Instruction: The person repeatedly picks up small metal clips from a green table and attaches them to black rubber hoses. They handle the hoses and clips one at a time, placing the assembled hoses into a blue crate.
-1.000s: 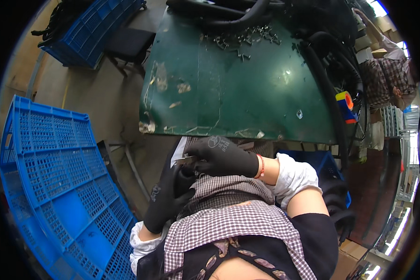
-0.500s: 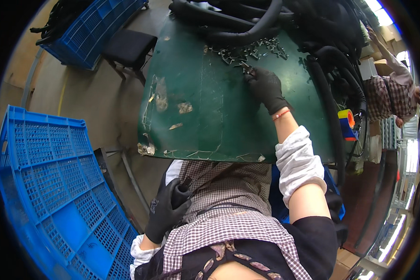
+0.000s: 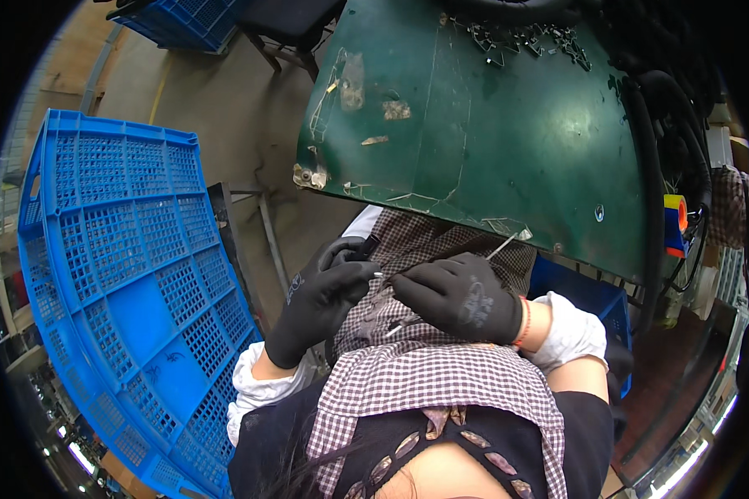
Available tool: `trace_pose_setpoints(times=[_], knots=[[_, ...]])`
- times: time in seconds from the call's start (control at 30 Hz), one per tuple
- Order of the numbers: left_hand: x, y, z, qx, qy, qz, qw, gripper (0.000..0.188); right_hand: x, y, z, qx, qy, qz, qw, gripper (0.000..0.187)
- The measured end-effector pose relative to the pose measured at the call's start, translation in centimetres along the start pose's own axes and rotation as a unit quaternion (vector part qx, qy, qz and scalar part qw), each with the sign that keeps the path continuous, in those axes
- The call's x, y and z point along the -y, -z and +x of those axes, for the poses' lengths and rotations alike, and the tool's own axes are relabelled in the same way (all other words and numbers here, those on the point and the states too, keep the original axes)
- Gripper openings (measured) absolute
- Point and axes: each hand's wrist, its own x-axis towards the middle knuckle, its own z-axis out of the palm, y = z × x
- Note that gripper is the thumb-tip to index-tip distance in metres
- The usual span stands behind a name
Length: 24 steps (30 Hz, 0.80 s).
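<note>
My left hand [image 3: 329, 293], in a black glove, is closed around a short black tube-like piece [image 3: 369, 245] above my lap. A small pale bit [image 3: 379, 274] shows at its fingertips; its kind is unclear. Just to the right, my black-gloved right hand [image 3: 460, 297] has its fingers bent together and pointing toward the left hand, with a small gap between them. What it holds is hidden. Beyond its knuckles a thin pale rod [image 3: 502, 246] shows near the table edge; I cannot tell whether the hand holds it. Small metal clips [image 3: 549, 41] lie scattered at the far side of the table.
The worn green table [image 3: 508, 141] stands ahead, its near edge just beyond my hands. Black hoses [image 3: 670, 108] lie along its right side, near a yellow, orange and blue tape roll [image 3: 676, 223]. A large blue crate [image 3: 133, 308] stands at left; a dark stool [image 3: 287, 21] is farther off.
My right hand has left the clips on the table and come back to my lap beside the left hand. The left hand has risen slightly, and the view has shifted.
</note>
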Motion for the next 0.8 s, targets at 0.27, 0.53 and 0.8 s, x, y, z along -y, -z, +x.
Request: trace_pose_setpoints(times=[0.27, 0.53, 0.8], knots=[[-1.3, -2.0, -2.3, -0.049, 0.056, -0.050, 0.996, 0.032, 0.8, -3.0, -0.4, -0.076, 0.002, 0.049, 0.996, 0.038], [-0.8, -3.9, -2.8, -0.111, -0.049, 0.155, 0.981, 0.028, 1.8, -2.0, 0.9, 0.081, -0.303, 0.408, 0.857, 0.038], [-2.2, -4.4, -3.3, -0.119, -0.093, 0.209, 0.966, 0.032, 1.7, -2.3, -0.4, 0.042, -0.277, 0.366, 0.887, 0.035]])
